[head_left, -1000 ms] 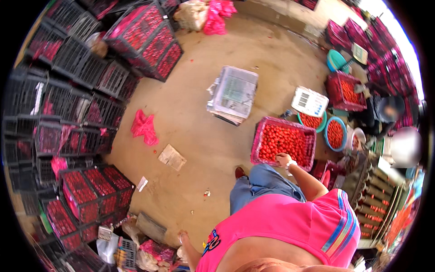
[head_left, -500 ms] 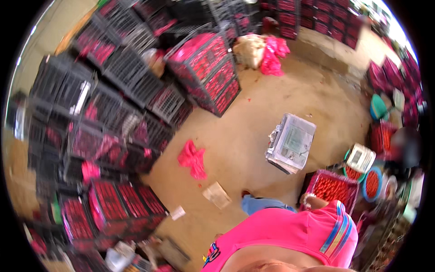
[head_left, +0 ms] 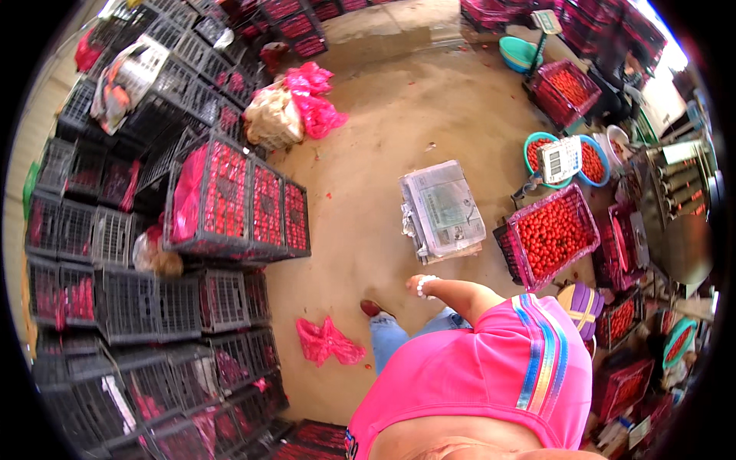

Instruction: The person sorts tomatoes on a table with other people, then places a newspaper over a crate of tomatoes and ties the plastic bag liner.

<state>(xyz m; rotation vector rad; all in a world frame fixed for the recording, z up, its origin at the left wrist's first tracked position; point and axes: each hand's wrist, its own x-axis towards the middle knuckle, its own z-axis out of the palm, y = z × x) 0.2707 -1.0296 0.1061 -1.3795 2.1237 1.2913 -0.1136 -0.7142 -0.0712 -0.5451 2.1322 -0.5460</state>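
My right hand [head_left: 416,284], with a white beaded bracelet at the wrist, reaches forward over the floor. Its small, foreshortened fingers look loosely apart, with nothing in them. Just beyond it is a stack of newspapers [head_left: 442,208], topped by a clear plastic sheet. To the right of my forearm, a crate lined with dark pink plastic [head_left: 523,261] is filled with small red tomatoes [head_left: 550,236]. My left hand is out of view, hidden past my pink shirt.
Stacked black crates [head_left: 157,307] line the left side. A pink plastic bag [head_left: 328,342] lies on the floor near my shoe [head_left: 376,308]. At right are a scale [head_left: 560,159], a blue basin [head_left: 602,178] of tomatoes and a bent-over person [head_left: 613,88]. Pink bags [head_left: 318,107] lie farther off.
My right hand has left the side of the tomato crate and swung left toward the newspaper stack. The view has turned, so the floor items sit farther left and higher.
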